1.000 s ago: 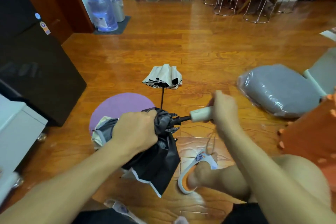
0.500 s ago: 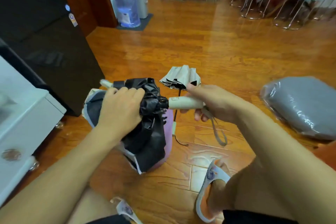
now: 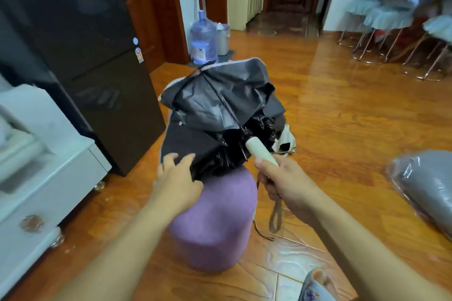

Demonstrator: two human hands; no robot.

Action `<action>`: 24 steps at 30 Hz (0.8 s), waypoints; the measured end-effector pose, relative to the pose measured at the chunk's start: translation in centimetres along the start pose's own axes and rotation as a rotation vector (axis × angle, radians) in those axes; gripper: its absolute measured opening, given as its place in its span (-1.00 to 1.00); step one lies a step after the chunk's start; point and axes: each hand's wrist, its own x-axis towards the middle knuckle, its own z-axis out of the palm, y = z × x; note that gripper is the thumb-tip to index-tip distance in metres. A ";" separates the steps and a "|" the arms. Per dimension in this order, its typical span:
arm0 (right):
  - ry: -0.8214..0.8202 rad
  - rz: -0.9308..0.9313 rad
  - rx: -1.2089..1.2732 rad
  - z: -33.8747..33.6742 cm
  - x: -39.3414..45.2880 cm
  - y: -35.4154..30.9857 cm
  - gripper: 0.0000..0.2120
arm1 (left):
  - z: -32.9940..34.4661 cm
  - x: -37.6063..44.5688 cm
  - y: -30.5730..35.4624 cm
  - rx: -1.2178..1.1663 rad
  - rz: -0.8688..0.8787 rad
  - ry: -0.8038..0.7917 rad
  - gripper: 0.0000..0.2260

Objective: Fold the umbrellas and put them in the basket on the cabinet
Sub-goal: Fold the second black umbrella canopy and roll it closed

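Note:
A collapsed umbrella [image 3: 220, 105] with a black lining and a cream handle is held up above a purple stool [image 3: 215, 222], its canopy loose and pointing away from me. My right hand [image 3: 286, 183] grips the cream handle, and the wrist strap hangs below it. My left hand [image 3: 177, 178] touches the lower left flap of the black canopy with fingers spread. A second umbrella [image 3: 285, 142], beige outside, lies on the floor behind the held one and is mostly hidden. No basket is in view.
A white cabinet [image 3: 36, 166] stands at the left, with a black fridge [image 3: 85, 56] behind it. A grey plastic-wrapped cushion [image 3: 425, 183] lies on the wooden floor at the right. Metal-legged stools [image 3: 391, 32] and a water jug [image 3: 203, 38] stand at the back.
The umbrella has been raised and turned so its canopy points away. My left hand let go of the bunched fabric and now touches a flap. The view has swung left and up.

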 end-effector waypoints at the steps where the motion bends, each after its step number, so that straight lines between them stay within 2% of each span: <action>1: 0.026 -0.020 -0.004 0.3 0.1 -0.1 -0.76 | 0.0 -0.1 0.7 -0.179 0.058 0.015 -0.53; 3: 0.060 -0.062 -0.008 1.0 0.1 -0.2 -0.77 | -0.2 -0.4 2.8 -0.577 0.061 0.015 -0.83; 4: 0.063 -0.079 -0.008 1.3 0.0 -0.3 -0.77 | -0.4 -0.6 4.1 -0.776 0.009 -0.062 -0.87; 7: 0.057 -0.127 0.003 2.9 -0.7 0.0 -0.82 | -0.7 -1.1 7.8 -1.250 -0.136 -0.445 -0.62; 8: 0.050 -0.144 -0.001 3.6 -1.0 0.1 -0.82 | -0.9 -1.1 8.8 -1.364 -0.159 -0.486 -0.59; 10: 0.021 -0.166 -0.008 5.1 -1.3 0.4 -0.79 | -1.3 -0.9 10.0 -1.492 -0.190 -0.436 -0.66; 12: -0.056 -0.129 -0.075 5.3 -1.1 0.2 -0.75 | -1.4 -0.7 10.1 -1.399 -0.155 -0.354 -0.75; 15: -0.195 -0.065 -0.503 2.8 -0.4 -0.1 -0.61 | -0.3 0.1 8.1 -1.222 -0.172 -0.359 -0.88; 16: -0.148 -0.086 -0.634 1.4 0.0 -0.1 -0.60 | 0.1 0.4 7.2 -1.170 -0.213 -0.381 -0.89; 18: 0.134 -0.110 -0.744 -2.1 0.5 -0.7 -0.65 | 0.8 0.7 5.5 -1.020 -0.258 -0.407 -0.87; 20: 0.438 -0.132 -0.661 -5.8 0.7 -1.3 -0.72 | 1.3 0.8 3.5 -0.839 -0.248 -0.379 -0.87; 21: 0.521 -0.135 -0.577 -7.2 0.7 -1.6 -0.78 | 1.4 0.9 2.4 -0.697 -0.208 -0.338 -0.87; 23: 0.537 -0.118 -0.454 -8.8 0.4 -1.8 -0.88 | 1.4 1.2 0.1 -0.337 -0.094 -0.237 -0.84; 24: 0.494 -0.090 -0.447 -9.0 0.3 -1.6 -0.77 | 1.3 1.1 -0.7 -0.211 -0.060 -0.211 -0.80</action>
